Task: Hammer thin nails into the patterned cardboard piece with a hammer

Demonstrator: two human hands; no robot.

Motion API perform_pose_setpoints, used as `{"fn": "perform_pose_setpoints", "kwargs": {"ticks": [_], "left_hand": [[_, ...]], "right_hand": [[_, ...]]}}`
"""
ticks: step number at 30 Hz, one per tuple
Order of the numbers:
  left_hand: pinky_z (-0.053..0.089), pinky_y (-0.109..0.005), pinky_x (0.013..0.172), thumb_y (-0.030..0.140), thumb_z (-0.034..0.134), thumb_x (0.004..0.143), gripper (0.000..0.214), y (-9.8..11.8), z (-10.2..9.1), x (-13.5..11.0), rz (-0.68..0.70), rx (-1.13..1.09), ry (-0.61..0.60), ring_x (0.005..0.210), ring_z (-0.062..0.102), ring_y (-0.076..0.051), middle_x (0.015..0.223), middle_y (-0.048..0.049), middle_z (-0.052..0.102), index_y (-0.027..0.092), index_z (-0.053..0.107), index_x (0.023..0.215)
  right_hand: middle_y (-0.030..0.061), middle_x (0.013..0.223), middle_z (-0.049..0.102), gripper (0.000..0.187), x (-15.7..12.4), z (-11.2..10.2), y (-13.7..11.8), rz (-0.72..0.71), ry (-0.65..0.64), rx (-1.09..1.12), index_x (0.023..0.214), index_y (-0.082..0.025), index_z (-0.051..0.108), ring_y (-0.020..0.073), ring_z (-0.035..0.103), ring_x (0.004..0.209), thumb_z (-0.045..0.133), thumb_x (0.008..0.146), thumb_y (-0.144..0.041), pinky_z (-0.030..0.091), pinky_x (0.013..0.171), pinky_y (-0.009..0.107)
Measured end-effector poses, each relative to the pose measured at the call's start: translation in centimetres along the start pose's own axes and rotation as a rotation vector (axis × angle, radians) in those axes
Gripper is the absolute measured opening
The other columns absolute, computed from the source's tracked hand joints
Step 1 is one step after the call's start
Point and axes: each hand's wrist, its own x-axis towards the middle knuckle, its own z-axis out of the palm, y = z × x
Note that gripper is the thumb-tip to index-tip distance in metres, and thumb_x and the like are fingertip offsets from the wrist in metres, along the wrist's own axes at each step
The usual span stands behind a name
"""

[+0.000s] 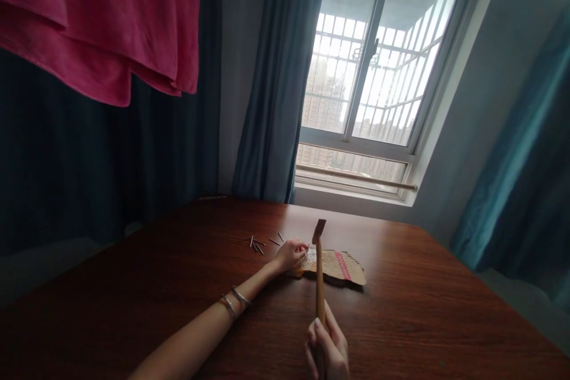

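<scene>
Just beside left fingers (301, 247), the hammer (319, 276)

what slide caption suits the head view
Right hand holds a hammer over a dotted board, left hand at its edge, nails nearby

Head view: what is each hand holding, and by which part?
Right hand grips a hammer by the lower end of its handle. Left hand pinches something too small to tell.

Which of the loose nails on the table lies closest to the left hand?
The single thin metal nail farthest right, just behind the left hand; the other nails lie farther left.
</scene>
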Motion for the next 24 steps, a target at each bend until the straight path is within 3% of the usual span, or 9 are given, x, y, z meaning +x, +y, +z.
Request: {"fn": "perform_pose_setpoints", "kwargs": {"ticks": [12, 18, 24], "left_hand": [[0.039, -0.021, 0.061, 0.022, 0.051, 0.074, 0.021, -0.2, 0.1, 0.2, -0.013, 0.014, -0.01, 0.063, 0.053, -0.012, 0.072, -0.0042, 0.062, 0.015, 0.069, 0.082], [0.04, -0.021, 0.064, 0.023, 0.051, 0.074, 0.022, -0.4, 0.2, 0.2, -0.017, 0.027, -0.022, 0.067, 0.054, -0.013, 0.074, -0.0036, 0.063, 0.017, 0.069, 0.084], [0.039, -0.021, 0.062, 0.024, 0.05, 0.074, 0.023, -0.5, 0.3, 0.2, -0.021, 0.01, -0.02, 0.064, 0.053, -0.012, 0.073, -0.0042, 0.063, 0.016, 0.069, 0.085]], "right_hand": [[-0.0095, 0.051, 0.042, 0.062, -0.1, 1.6, 0.6, 0.037, -0.049, 0.017, 0.113, -0.022, 0.051, -0.0006, 0.022, 0.026, 0.07, 0.06, -0.047, 0.012, 0.027, 0.015], [-0.0099, 0.049, 0.038, 0.067, 0.0, 2.1, 0.4, 0.024, -0.012, 0.042, 0.115, -0.022, 0.051, 0.0013, 0.025, 0.03, 0.073, 0.057, -0.046, 0.017, 0.028, 0.014], [-0.0102, 0.049, 0.04, 0.058, 0.5, 1.8, 0.1, 0.017, -0.017, -0.027, 0.111, -0.022, 0.053, 0.0002, 0.023, 0.027, 0.071, 0.06, -0.044, 0.016, 0.026, 0.014]]}}
